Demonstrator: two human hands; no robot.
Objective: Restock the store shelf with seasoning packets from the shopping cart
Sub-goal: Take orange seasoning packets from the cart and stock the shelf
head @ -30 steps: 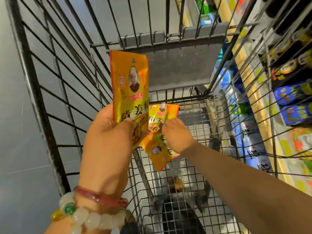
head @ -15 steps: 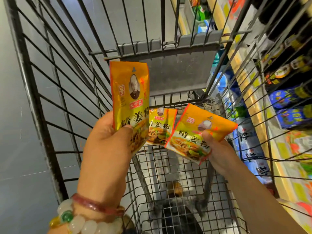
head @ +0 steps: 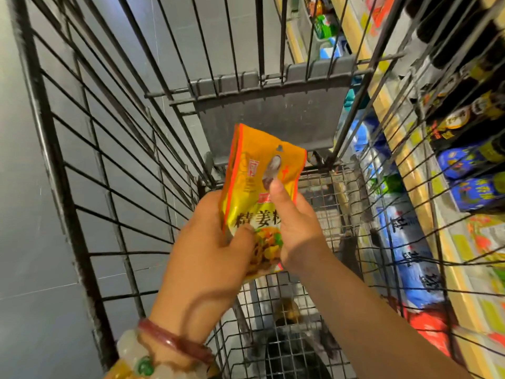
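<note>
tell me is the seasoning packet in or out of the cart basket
Out: the seasoning packet is held up above the cart floor, gripped by left hand and right hand.

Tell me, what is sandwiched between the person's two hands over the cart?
In the head view, orange-yellow seasoning packets sit between the left hand and the right hand. Both hands grip them above the wire cart.

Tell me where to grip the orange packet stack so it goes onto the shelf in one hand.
Pinch the packet stack across its lower half, thumb in front, fingers behind, coming from below. It stands upright and flat, top edge free, and both the left hand and right hand hold it there, so probably either could take it alone.
</note>
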